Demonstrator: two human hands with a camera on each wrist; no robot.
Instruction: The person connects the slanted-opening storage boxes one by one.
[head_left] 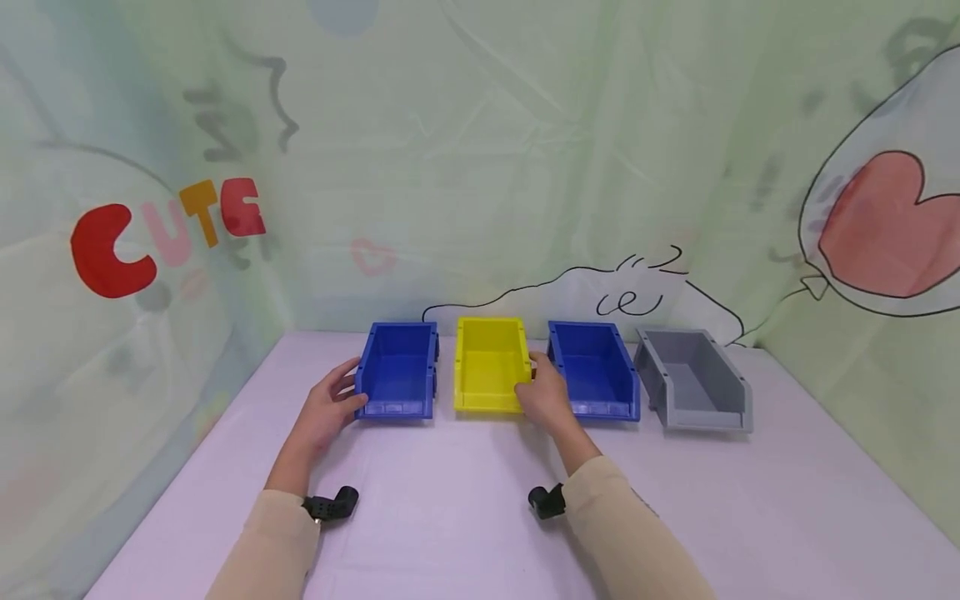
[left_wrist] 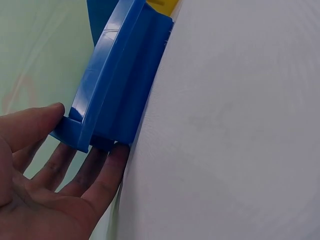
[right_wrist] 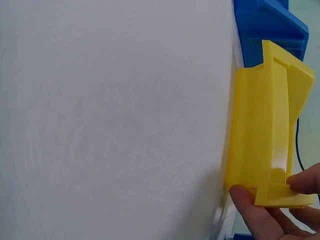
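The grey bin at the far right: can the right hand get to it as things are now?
Probably yes. The right hand now grips the yellow bin; only one blue bin stands between it and the grey bin, so it could pass above that.

Far table (head_left: 450,517): four open plastic bins in a row, blue (head_left: 397,367), yellow (head_left: 489,362), blue (head_left: 594,367), grey (head_left: 693,379) | left hand (head_left: 330,408) touches left blue bin | right hand (head_left: 543,396) grips yellow bin's right wall
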